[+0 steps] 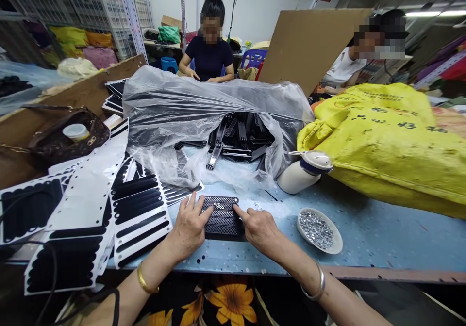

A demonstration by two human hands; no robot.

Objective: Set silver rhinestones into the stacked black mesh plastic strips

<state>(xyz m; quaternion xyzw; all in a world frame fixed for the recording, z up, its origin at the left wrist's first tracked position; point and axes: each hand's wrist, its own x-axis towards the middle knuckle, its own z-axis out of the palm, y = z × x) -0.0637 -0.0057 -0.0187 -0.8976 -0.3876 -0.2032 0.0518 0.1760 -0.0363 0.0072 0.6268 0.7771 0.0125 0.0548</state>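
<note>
Two bare hands are working at a blue worktop (pixel 382 241), w/ a set of black textured strips (pixel 223 229) lying side by side between them, nr the front edge. L hand (pixel 190 225) is resting at the strips' left side, fingers spread, gripping nothing visible. R hand (pixel 260 226) is pointing its index at their right end, other fingers curling in; can't tell if it's pinching a tiny pc.

Progress is looking partial: a few silvery bits (pixel 219 206) are sitting loose on top; whether any strip is finished, can't tell. Plenty is apparently remaining: a white dish (pixel 339 249) to the right is holding lots of small shiny metal pcs (pixel 316 230), and a clear plastic bag (pixel 163 93) behind is gaping open, showing a jumble of black pcs (pixel 238 139). Beside it, a yellow sack (pixel 393 146) is bulging, contents hidden.
</note>
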